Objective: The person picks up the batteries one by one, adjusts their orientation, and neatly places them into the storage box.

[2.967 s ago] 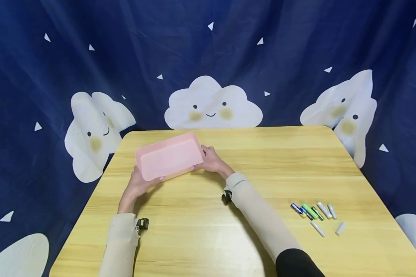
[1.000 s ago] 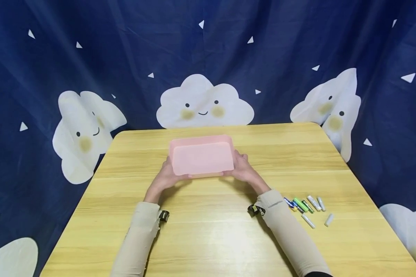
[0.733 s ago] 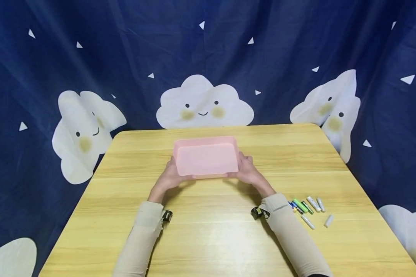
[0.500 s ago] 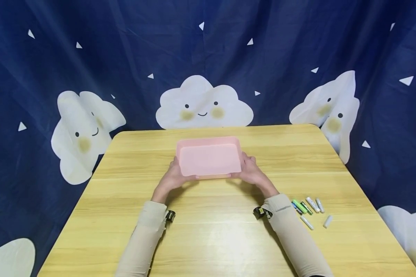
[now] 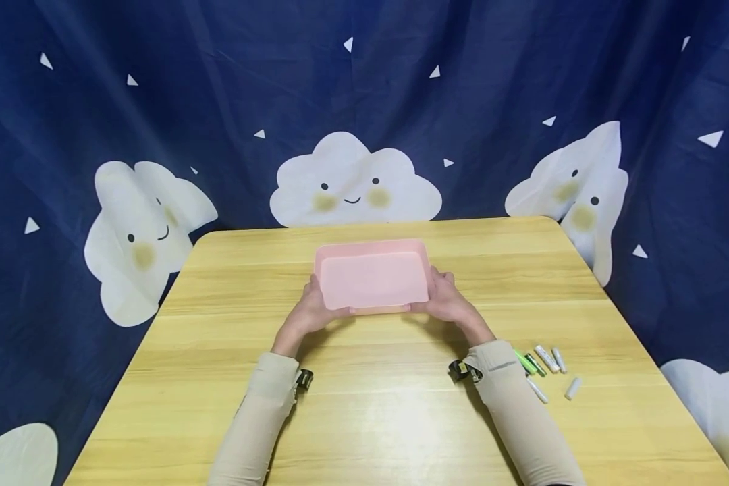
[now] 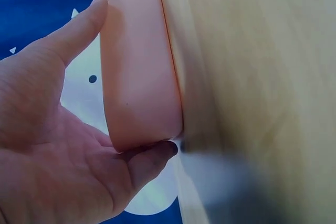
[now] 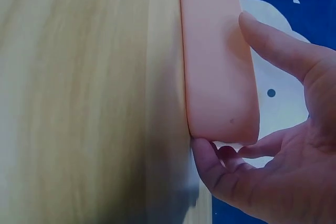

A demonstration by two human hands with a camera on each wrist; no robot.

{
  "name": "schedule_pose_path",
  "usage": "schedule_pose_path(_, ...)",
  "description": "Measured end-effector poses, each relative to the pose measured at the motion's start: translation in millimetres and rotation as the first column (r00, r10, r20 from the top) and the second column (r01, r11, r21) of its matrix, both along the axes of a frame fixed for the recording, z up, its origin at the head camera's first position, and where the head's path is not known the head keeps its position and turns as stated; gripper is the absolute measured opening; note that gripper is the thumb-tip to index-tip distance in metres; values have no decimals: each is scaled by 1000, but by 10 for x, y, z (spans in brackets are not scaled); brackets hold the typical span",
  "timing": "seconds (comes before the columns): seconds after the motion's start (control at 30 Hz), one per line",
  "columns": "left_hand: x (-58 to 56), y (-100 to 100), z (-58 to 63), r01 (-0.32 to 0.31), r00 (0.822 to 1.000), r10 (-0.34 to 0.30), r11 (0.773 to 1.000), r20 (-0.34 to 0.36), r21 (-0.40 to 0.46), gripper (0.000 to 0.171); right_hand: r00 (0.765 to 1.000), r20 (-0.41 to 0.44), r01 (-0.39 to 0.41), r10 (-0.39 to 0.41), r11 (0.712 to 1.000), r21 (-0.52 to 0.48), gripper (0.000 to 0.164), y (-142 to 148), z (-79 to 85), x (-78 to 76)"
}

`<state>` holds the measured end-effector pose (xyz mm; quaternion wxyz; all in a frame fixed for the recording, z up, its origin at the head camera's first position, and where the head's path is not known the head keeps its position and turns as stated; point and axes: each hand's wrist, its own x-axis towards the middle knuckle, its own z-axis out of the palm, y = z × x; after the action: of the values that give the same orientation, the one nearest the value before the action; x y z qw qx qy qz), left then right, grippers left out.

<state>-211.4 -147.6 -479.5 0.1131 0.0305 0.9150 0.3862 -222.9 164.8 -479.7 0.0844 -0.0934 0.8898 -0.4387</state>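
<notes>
A pink rectangular plastic box (image 5: 373,280), with nothing in it, is at the middle of the table's far half, its long side facing me. My left hand (image 5: 312,312) holds its near left corner, and my right hand (image 5: 449,302) holds the near right corner. In the left wrist view, the thumb lies at the upper rim of the box wall (image 6: 139,72) and fingers curl at the short end. The right wrist view has a matching grip, thumb at the rim of the wall (image 7: 218,77), fingertips low by the bottom edge. The box's bottom edge lies along the tabletop.
Several markers lie on the wooden table (image 5: 364,418) at the right, including a green marker (image 5: 525,362) partly hidden by my right sleeve (image 5: 516,398). A short white cylinder (image 5: 574,388) lies apart from them. A blue cloud-patterned curtain (image 5: 376,88) surrounds the table's far edges.
Over three seconds, both hands have brought the pink box rightward from the left and turned it nearly square to the table. In the last half second it has shifted slightly right.
</notes>
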Motion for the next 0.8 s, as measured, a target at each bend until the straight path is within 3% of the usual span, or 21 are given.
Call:
schedule_pose_path(0.17, -20, -83, 39, 82, 997, -82, 996, -10, -34, 124, 1000, -20, -11, 11, 999, 33, 96, 18, -1, -1)
schedule_pose_path(0.3, -53, -169, 84, 109, 992, -114, 990, -54, -89, 111, 1000, -18, -12, 13, 998, 54, 97, 31, -3, -9)
schedule_pose_path(0.47, -99, -262, 108, 112, 991, -127, 963, -47, -244, 118, 1000, -2, -7, 7, 998, 63, 99, 36, 5, -23)
schedule_pose_path(0.8, -146, -201, 42, 126, 988, -150, 919, -36, -375, 130, 999, -23, -34, 37, 995, 93, 102, 51, -18, -44)
